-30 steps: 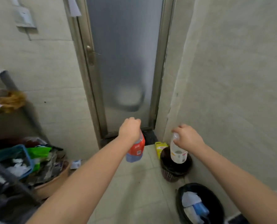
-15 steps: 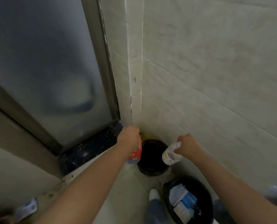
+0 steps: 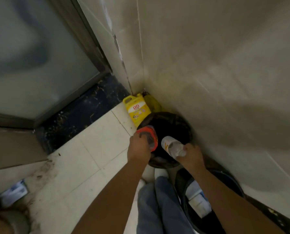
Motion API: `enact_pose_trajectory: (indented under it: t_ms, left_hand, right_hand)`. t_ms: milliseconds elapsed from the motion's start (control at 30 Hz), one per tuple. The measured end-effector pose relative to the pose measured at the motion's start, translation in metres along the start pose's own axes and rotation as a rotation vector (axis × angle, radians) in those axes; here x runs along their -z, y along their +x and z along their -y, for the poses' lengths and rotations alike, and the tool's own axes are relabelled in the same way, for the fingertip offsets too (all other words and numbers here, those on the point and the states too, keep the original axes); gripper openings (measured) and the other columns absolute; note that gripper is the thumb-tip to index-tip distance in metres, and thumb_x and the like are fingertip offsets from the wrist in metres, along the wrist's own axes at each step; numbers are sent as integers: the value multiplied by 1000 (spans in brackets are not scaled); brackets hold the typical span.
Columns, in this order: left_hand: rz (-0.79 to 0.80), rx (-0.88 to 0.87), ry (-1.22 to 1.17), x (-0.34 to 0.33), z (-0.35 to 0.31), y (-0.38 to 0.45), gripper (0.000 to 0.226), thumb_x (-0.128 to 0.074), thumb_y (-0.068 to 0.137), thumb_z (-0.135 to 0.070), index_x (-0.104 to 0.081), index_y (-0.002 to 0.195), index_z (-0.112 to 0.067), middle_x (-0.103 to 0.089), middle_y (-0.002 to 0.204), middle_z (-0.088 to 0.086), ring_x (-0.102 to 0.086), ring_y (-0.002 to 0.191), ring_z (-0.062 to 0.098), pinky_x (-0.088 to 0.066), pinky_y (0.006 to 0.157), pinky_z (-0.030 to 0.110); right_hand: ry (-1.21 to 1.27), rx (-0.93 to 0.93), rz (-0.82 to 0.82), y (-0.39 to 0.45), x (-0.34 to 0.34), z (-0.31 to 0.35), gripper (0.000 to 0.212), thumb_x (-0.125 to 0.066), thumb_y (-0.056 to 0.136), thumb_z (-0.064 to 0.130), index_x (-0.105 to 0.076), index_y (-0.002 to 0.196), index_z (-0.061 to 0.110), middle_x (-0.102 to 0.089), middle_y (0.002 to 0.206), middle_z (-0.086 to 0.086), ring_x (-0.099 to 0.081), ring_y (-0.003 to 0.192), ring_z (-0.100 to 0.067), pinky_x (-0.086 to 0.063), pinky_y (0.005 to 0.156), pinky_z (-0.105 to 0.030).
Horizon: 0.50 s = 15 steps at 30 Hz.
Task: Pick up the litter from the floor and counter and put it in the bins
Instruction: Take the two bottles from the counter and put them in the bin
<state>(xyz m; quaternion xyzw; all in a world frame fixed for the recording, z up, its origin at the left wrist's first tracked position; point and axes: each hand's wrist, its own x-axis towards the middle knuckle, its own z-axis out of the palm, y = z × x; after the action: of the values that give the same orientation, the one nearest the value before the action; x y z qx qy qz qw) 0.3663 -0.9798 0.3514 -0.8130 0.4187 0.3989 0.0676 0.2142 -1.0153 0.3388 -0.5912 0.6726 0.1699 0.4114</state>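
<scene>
Two bins sit against the right wall in the corner you are facing. The far bin (image 3: pixel 178 119) is black and round, and its inside is too dark for you to tell what lies in it. The near bin (image 3: pixel 225 176), also black, sits beside your right forearm and holds white and blue litter (image 3: pixel 197 200), boxes or cartons by the look of them. A yellow jug (image 3: pixel 136 108) stands on the floor just behind the far bin, touching its rim from this angle, with something yellowish and blurred wedged into the corner next to it. The floor (image 3: pixel 83 159) is pale tile, grimy toward the lower left, where a flat blue-and-white wrapper (image 3: pixel 14 193) lies. A dark threshold (image 3: pixel 83 112) runs below a frosted-glass door (image 3: pixel 31 53) on your left, and the walls are pale tile. Your legs in blue jeans (image 3: pixel 157 208) show at the bottom of the view. Your left hand (image 3: pixel 140 147) is clenched around a bottle with a red label (image 3: pixel 149 134), held over the far bin's left rim. Your right hand (image 3: pixel 190 154) grips the neck end of a clear bottle (image 3: pixel 172 146), fingers wrapped tight, its base tipped out over the far bin's opening.
</scene>
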Motion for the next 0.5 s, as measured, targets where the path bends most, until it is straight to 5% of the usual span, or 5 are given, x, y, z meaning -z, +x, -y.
enact_pose_trajectory:
  t_ms: [67, 167, 200, 300, 500]
  left_hand:
    - [53, -1, -4, -27, 7, 25, 46, -52, 93, -15, -42, 137, -6, -39, 144, 15, -42, 129, 30, -38, 106, 33]
    - [148, 11, 29, -57, 18, 33, 42, -49, 94, -18, -46, 134, -10, -44, 139, 14, -42, 127, 29, -41, 105, 36]
    - [171, 10, 52, -63, 21, 30, 41, -49, 94, -18, -46, 135, -11, -44, 140, 11, -40, 129, 28, -41, 106, 36]
    - [176, -37, 155, -63, 29, 20, 46, -45, 97, -22, -38, 141, -15, -37, 149, 6, -30, 139, 26, -32, 113, 36]
    - [38, -75, 323, -3, 41, 0, 51, -26, 103, -30, -12, 151, -23, -2, 162, 2, 7, 150, 27, -3, 122, 44]
  right_hand:
    - [12, -2, 41, 26, -24, -10, 41, -66, 81, 8, -52, 118, -3, -51, 124, -26, -50, 115, -38, -42, 94, -36]
    - [-11, 7, 71, 39, -46, -20, 4, -54, 81, 10, -57, 79, 8, -56, 99, -33, -52, 99, -40, -37, 77, -34]
    - [-25, 5, 89, 39, -50, -23, 7, -52, 81, 12, -58, 79, 9, -55, 97, -33, -52, 98, -40, -38, 78, -34]
    - [-58, 39, 149, 31, -49, -20, 31, -52, 89, 6, -55, 117, -6, -55, 124, -26, -48, 118, -37, -39, 97, -36]
    - [-235, 295, 11, 11, -20, 30, 45, -43, 92, 24, -45, 132, 3, -51, 134, -20, -45, 125, -35, -41, 103, -43]
